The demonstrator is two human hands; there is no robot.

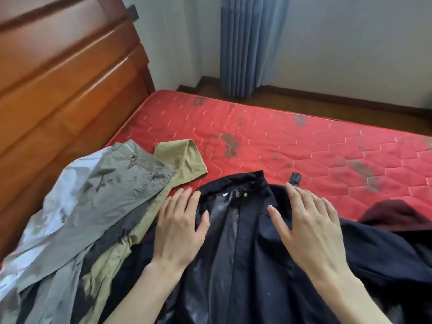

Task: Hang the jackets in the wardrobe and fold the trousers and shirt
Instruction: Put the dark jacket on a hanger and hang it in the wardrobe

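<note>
Two bare hands lie flat on a dark navy jacket (245, 242) spread front-up across the near part of a red quilted mattress (304, 146), its collar pointing away from the person and its shiny lining showing along the open front. The left hand (180, 228) rests with straight, slightly spread fingers on the jacket's left shoulder, just beside the collar; the right hand (311, 225) presses likewise on the other shoulder, fingers extended, gripping nothing. A small yellow button (245, 195) sits at the neck between the hands. To the left of the jacket, a heap of clothes lies against the wooden headboard (58, 85): grey trousers (112, 195) on top, khaki trousers (182, 160) under and beside them, and a white shirt (60, 183) at the far left edge. A dark maroon garment (392, 213) shows at the right, partly under the jacket. A blue curtain (250, 45) hangs in the corner beyond the bed
</note>
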